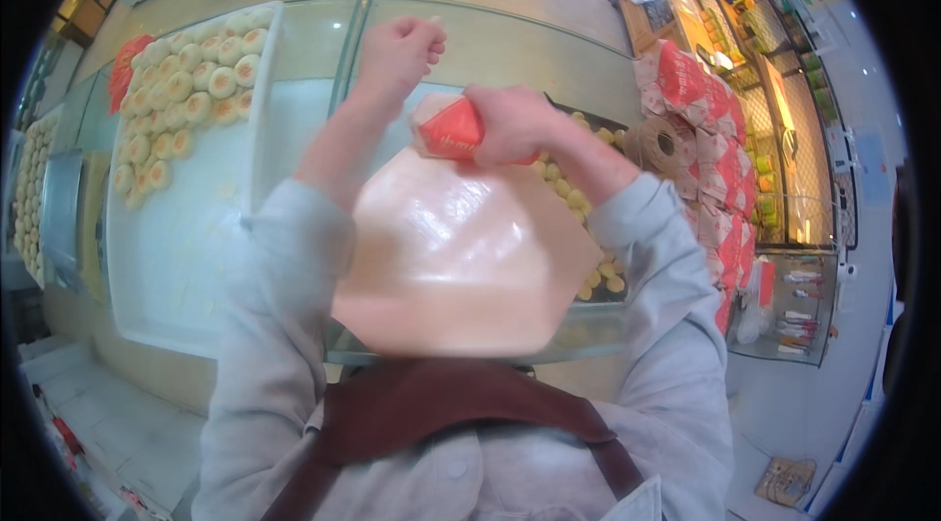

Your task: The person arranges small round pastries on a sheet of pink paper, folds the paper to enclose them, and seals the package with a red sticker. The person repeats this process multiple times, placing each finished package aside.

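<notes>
My right hand (514, 124) grips a paper-wrapped packet (445, 128) with a red label that bears writing. The packet is just past the far edge of a glossy, pale pink sheet or stack of sheets (456, 241) with cut corners. To the left and farther out, my left hand (404, 54) is raised, its fingers curled into a fist. A small pale spot shows by its fingertips; whether it holds anything is unclear. Right of my right forearm, a ball of brown twine (658, 142) rests against wrapped packets.
A white tray (184, 286) at left holds round stamped pastries (176, 87). A dark tray (610, 293) of small yellowish pastries lies partly under the sheet. Red-and-paper packets (724, 175) are piled at right. A glass edge (500, 6) runs along the counter's far side.
</notes>
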Motion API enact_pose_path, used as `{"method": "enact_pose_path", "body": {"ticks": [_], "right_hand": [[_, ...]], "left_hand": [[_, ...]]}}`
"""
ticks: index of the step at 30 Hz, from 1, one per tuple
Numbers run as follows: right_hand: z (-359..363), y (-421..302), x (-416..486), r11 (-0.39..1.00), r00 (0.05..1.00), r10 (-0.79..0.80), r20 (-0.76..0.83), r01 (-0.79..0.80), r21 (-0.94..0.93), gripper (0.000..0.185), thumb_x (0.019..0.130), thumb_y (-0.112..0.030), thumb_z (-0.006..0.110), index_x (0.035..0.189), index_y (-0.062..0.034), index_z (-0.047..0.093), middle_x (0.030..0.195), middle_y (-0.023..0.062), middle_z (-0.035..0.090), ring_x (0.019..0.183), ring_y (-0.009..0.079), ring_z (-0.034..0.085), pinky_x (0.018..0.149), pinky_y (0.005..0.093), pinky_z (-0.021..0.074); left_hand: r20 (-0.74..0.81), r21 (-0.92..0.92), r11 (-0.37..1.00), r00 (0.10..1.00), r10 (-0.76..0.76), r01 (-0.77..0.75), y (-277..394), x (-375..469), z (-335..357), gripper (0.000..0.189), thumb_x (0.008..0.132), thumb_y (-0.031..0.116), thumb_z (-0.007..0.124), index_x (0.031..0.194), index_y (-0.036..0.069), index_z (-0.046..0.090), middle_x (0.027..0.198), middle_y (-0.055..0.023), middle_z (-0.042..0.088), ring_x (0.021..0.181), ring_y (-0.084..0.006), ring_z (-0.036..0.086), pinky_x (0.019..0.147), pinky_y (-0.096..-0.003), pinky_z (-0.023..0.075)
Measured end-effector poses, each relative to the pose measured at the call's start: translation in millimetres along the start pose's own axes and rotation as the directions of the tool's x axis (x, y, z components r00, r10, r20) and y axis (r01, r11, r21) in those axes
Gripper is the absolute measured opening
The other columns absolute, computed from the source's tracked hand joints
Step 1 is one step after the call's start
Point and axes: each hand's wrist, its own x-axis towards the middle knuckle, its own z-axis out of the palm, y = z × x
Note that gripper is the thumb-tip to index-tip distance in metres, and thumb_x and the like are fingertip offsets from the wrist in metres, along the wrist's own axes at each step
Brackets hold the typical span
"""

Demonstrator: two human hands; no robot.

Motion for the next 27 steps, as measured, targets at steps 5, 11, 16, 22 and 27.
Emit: {"method": "enact_pose_path", "body": {"ticks": [5,11,16,22,27], "right_hand": [[-25.2,29.7,46.3,0.981,0.957,-0.084,0.279,0.031,0.191,0.067,0.070,-0.020,0.086,0.131,-0.0018,0.065,0.116,0.0173,0.077,0.110,0.0323,0.075,0.091,0.0429,0.0617],[-30.7,60.5,76.8,0.893,0.888,-0.155,0.433,-0.061,0.445,0.060,0.075,-0.018,0.085,0.130,-0.0008,0.069,0.121,0.0145,0.077,0.108,0.0267,0.076,0.093,0.0394,0.0632],[-14.0,70.2,71.8,0.771,0.926,-0.072,0.371,-0.185,0.610,0.053,0.083,-0.020,0.085,0.130,-0.0010,0.071,0.123,0.0135,0.077,0.109,0.0238,0.076,0.092,0.0382,0.0636],[33.0,63.8,27.9,0.332,0.991,-0.103,0.088,-0.049,0.942,0.052,0.093,-0.018,0.081,0.139,0.0017,0.067,0.128,0.0164,0.076,0.111,0.0239,0.077,0.096,0.0385,0.0643],[63.8,40.0,-19.5,-0.091,0.993,-0.048,-0.109,0.104,0.990,0.051,0.099,-0.012,0.076,0.144,0.0036,0.061,0.131,0.0182,0.074,0.112,0.0263,0.076,0.099,0.0402,0.0645]], "left_hand": [[0.210,-0.687,0.585,0.888,-0.409,0.432,-28.7,-106.6,19.8,0.023,0.108,0.020,0.061,0.087,0.013,0.066,0.071,-0.0030,0.067,0.070,-0.0157,0.066,0.068,-0.0304,0.0529],[0.296,-0.749,0.450,0.854,-0.428,0.486,-68.3,-106.4,44.8,0.055,0.104,-0.001,0.061,0.155,-0.009,0.045,0.153,-0.0235,0.056,0.144,-0.0358,0.058,0.129,-0.0482,0.0449],[0.370,-0.656,0.533,0.843,-0.390,0.534,-59.6,-93.8,26.0,0.055,0.106,-0.001,0.061,0.157,-0.010,0.044,0.156,-0.0225,0.055,0.144,-0.0362,0.058,0.128,-0.0489,0.0458],[0.304,-0.461,0.744,0.873,-0.381,0.485,-33.4,-108.4,31.6,0.055,0.108,0.005,0.066,0.159,-0.005,0.047,0.156,-0.0202,0.057,0.142,-0.0316,0.061,0.121,-0.0473,0.0515],[0.117,-0.363,0.886,0.958,-0.262,0.287,-12.2,-133.9,39.7,0.051,0.106,0.006,0.072,0.152,-0.005,0.054,0.143,-0.0179,0.069,0.128,-0.0274,0.070,0.108,-0.0395,0.0601]]}}
